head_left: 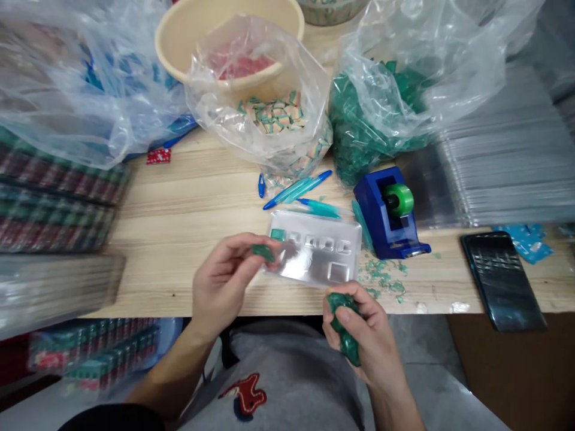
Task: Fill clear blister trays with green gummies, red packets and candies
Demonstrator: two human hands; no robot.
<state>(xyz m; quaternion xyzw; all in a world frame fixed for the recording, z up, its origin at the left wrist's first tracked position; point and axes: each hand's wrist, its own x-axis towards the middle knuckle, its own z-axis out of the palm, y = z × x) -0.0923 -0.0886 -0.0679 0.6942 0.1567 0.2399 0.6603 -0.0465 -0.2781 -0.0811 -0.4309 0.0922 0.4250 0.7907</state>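
Note:
My left hand (220, 278) pinches a small green piece (263, 252) between thumb and fingers, just over the left end of a clear plastic tray (299, 278). In the tray's upper left pocket sits another green piece (278, 234). Several more square pockets run along its upper row, with a larger one at the lower right. My right hand (363, 335) is closed around a handful of glossy green pieces (345, 320), near the table's front edge. Green scraps (384, 278) lie scattered right of the tray.
Behind the tray lie blue pens (296, 190). A blue tape dispenser (386, 218), a phone (503, 281) and stacked clear trays (503, 155) are to the right. Bags of striped pieces (278, 114) and green pieces (363, 120) stand behind. Filled packs (58, 173) are piled left.

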